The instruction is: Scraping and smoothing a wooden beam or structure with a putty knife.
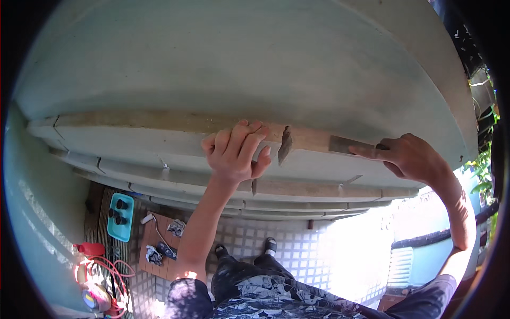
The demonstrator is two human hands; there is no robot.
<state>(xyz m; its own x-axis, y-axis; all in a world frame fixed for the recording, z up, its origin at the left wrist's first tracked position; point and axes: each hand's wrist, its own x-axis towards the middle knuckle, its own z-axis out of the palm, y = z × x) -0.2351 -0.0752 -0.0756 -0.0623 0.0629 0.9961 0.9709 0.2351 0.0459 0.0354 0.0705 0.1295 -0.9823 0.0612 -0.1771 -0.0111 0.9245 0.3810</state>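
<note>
A pale painted ledge [159, 120] with a worn, bare edge runs across in front of me. My left hand [234, 151] rests on that edge, its fingers bent over the top and slightly apart, the thumb out to the side. Just right of it a dark, ragged gap [285, 144] breaks the ledge. My right hand [417, 158] is closed around a scraper, one finger stretched along it. The scraper's flat grey blade [345, 144] lies against the bare edge, to the right of the gap. Its handle is mostly hidden in the hand.
More ledges [186, 181] step down below. On the floor at lower left are a blue tray [112, 234] with dark cups, a brown board [150, 239] carrying crumpled pieces, and a red hose [119, 271]. Plants [483, 170] stand at far right.
</note>
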